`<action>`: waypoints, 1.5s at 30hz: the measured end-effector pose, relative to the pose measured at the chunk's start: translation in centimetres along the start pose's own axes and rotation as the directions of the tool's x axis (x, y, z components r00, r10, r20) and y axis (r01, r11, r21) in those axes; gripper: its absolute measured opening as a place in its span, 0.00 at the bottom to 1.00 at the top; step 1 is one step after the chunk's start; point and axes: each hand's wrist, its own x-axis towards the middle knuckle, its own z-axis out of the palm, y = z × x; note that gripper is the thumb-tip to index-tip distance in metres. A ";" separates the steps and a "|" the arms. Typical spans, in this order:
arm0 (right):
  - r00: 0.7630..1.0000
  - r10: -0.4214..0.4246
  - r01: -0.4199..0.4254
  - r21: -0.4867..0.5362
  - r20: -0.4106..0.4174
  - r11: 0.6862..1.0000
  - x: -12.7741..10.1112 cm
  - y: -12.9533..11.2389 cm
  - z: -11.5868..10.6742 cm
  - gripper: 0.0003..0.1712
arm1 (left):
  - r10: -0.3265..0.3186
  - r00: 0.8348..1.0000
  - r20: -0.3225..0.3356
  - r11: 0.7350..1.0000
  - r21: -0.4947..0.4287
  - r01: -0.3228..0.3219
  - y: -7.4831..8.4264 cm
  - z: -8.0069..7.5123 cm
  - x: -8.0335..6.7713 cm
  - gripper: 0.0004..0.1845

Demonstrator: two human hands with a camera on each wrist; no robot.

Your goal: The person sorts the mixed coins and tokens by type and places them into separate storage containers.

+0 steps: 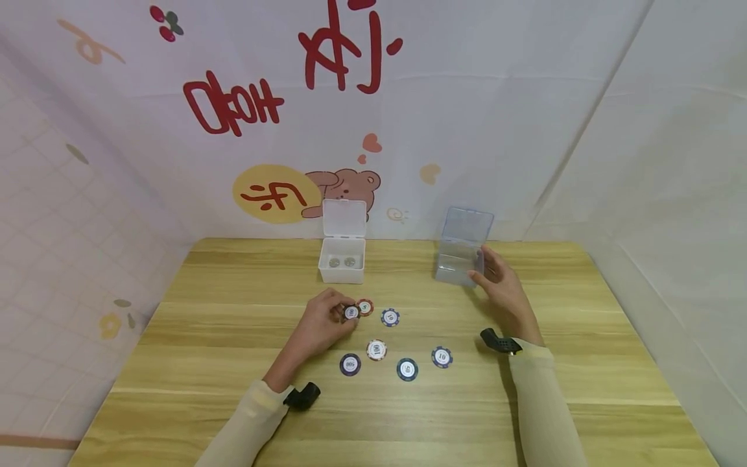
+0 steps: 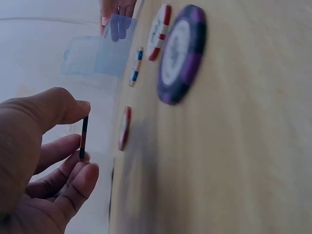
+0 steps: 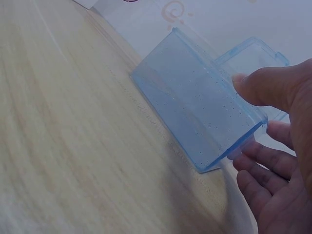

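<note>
My left hand (image 1: 320, 324) pinches a black poker chip (image 1: 351, 312) marked 100 by its edge, thumb against fingertips; in the left wrist view the chip (image 2: 84, 136) stands edge-on above the table. Just behind it lies a red chip (image 1: 366, 307) marked 5, partly overlapped in the head view. At the back right, my right hand (image 1: 506, 292) grips the right end of a clear bluish plastic box (image 1: 454, 275), whose lid (image 1: 468, 225) stands up. The right wrist view has the thumb over the box's (image 3: 190, 97) upper edge and the other fingers around its end.
A white box (image 1: 342, 275) with raised lid holds two silvery round pieces (image 1: 349, 262) at the back. Across the table (image 1: 233, 402) lie blue chips (image 1: 390, 317), a white chip (image 1: 376, 350), a purple chip (image 1: 350, 364) and a green chip (image 1: 407, 369). A printed cloth (image 1: 496, 117) hangs behind.
</note>
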 end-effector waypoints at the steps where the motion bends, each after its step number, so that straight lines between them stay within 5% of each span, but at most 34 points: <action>1: 1.000 0.000 0.000 0.001 0.002 1.000 0.0 0.0 0.0 0.47 | 0.012 1.000 -0.003 1.000 -0.003 -0.012 0.2 0.0 0.1 0.17; 13: 1.000 -0.021 0.021 -0.024 -0.019 1.000 0.3 1.2 0.0 0.48 | 0.086 0.996 -0.032 0.996 0.001 -0.086 2.5 0.5 1.9 0.17; 20: 1.000 -0.020 0.020 -0.014 -0.010 1.000 0.3 1.1 0.0 0.49 | 0.067 0.997 -0.026 0.998 -0.001 -0.067 3.9 0.7 3.0 0.16; 45: 1.000 -0.012 0.012 -0.003 -0.001 1.000 0.2 1.2 -0.2 0.49 | 0.182 0.983 0.017 0.983 -0.022 -0.182 7.9 3.0 8.8 0.19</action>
